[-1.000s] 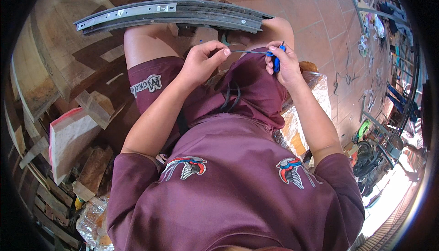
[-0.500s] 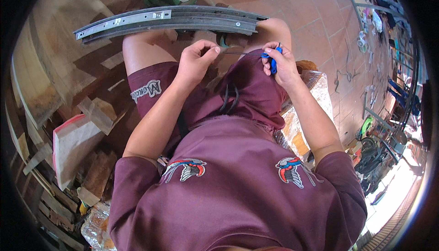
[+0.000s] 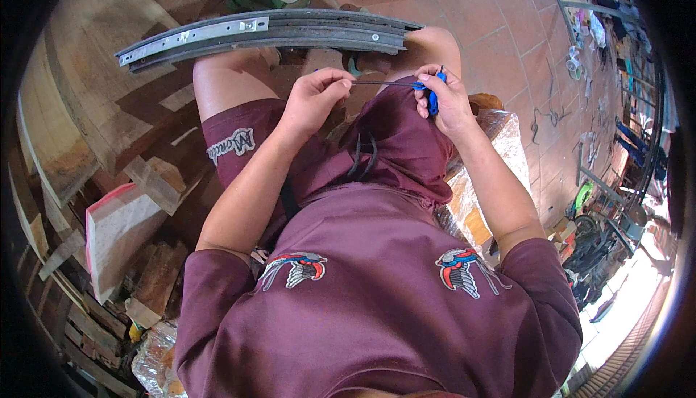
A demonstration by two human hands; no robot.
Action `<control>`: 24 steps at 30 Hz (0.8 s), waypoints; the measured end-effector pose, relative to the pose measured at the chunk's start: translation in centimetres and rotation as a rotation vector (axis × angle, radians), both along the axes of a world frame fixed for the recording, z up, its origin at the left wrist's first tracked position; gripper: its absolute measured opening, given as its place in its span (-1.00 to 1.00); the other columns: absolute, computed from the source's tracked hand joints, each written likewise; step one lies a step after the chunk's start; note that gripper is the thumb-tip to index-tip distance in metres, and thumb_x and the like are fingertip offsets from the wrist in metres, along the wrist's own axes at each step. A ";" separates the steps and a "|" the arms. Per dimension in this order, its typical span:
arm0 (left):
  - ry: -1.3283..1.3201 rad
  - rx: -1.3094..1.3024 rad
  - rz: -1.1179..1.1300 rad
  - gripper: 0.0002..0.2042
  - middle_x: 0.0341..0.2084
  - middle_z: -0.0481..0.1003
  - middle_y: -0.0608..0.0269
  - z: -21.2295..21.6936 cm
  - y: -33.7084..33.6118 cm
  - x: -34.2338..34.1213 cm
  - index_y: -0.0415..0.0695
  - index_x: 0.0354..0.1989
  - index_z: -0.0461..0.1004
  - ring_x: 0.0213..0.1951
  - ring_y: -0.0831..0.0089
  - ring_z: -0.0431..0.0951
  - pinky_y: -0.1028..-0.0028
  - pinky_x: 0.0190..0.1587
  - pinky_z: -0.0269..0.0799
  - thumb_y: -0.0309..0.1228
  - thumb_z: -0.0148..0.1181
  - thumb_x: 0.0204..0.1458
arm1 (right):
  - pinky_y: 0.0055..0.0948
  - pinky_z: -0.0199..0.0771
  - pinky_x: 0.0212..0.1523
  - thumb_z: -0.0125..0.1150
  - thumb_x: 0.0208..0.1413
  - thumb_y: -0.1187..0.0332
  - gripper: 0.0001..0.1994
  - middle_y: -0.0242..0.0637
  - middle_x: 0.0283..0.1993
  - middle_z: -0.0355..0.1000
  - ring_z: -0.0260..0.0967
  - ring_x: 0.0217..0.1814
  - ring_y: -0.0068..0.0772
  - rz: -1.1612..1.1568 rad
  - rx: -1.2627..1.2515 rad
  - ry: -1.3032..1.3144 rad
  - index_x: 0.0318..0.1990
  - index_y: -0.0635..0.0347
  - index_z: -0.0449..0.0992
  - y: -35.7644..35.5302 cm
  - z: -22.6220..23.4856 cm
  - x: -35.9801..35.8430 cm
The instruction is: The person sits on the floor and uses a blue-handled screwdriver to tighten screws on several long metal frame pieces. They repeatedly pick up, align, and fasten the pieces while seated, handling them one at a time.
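Observation:
Over my lap, my left hand (image 3: pixel 317 101) is closed, with thumb and forefinger pinching one end of a thin dark wire-like strand (image 3: pixel 384 83). The strand runs nearly straight across to my right hand (image 3: pixel 447 102). There the fingers are closed around a small bright blue object (image 3: pixel 433 99) with curved parts; its exact kind is mostly hidden by the fingers. Lying across my knees beyond both hands is a long grey metal rail (image 3: pixel 319 32), with a lighter perforated strip fixed along its left part.
Wooden boards (image 3: pixel 94 72) and offcuts lie on the left, near a white slab with a red edge (image 3: pixel 119 231). A plastic-wrapped seat (image 3: pixel 500 151) is under me. Loose wire (image 3: pixel 547 122) lies on the tiled floor; clutter and metal frames line the right.
My left hand has moved slightly to the right, toward my right hand, still pinching the strand. The right hand stays almost in place with the blue object.

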State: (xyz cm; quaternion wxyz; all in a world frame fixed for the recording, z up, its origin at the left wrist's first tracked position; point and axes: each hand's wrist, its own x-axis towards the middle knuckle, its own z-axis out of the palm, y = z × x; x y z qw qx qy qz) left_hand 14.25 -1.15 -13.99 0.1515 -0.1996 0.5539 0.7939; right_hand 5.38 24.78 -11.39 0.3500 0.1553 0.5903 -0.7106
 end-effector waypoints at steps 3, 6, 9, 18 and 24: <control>0.173 -0.291 -0.083 -0.80 -0.44 0.52 0.36 -0.2 0.2 0.1 -0.25 -0.16 0.60 -0.36 0.57 0.47 0.54 -0.22 0.41 -0.34 0.25 0.23 | -0.54 0.35 -0.64 0.23 0.25 0.38 -0.86 -0.32 -0.45 0.39 0.32 -0.55 -0.56 0.006 0.015 -0.004 -0.13 0.16 0.43 0.0 0.1 0.0; 0.179 -0.413 -0.120 -0.81 -0.42 0.51 0.43 -0.1 0.0 0.1 -0.23 -0.20 0.57 -0.33 0.67 0.43 0.57 -0.24 0.37 -0.34 0.22 0.27 | -0.53 0.42 -0.59 0.20 0.29 0.37 -0.86 -0.31 -0.43 0.45 0.39 -0.52 -0.55 0.011 -0.088 -0.036 -0.10 0.22 0.46 0.2 -0.2 -0.5; 0.182 -0.523 -0.115 -0.80 -0.41 0.52 0.39 0.3 -0.2 0.2 -0.26 -0.20 0.57 -0.31 0.61 0.46 0.53 -0.19 0.41 -0.34 0.24 0.26 | -0.47 0.48 -0.49 0.17 0.31 0.30 -0.78 -0.31 -0.39 0.46 0.43 -0.41 -0.49 -0.023 -0.185 -0.064 -0.02 0.22 0.47 0.4 0.3 -0.8; 0.481 -0.649 -0.225 -0.89 -0.32 0.59 0.04 2.1 0.6 1.1 -0.24 -0.25 0.58 -0.23 0.13 0.62 0.32 -0.12 0.51 -0.45 0.26 0.17 | -0.36 0.56 -0.33 0.05 0.35 0.34 -0.78 -0.25 -0.22 0.48 0.48 -0.26 -0.32 -0.250 -0.249 0.091 0.03 0.24 0.47 -4.1 3.4 0.7; 0.528 -0.704 -0.363 -0.92 -0.38 0.57 0.03 3.5 1.5 0.4 -0.21 -0.26 0.58 -0.31 0.08 0.61 0.30 -0.22 0.51 -0.53 0.30 0.09 | -0.34 0.53 -0.31 0.07 0.41 0.11 -0.70 -0.32 -0.30 0.51 0.48 -0.31 -0.43 -0.310 -0.341 0.221 -0.20 0.15 0.53 -4.1 4.2 0.1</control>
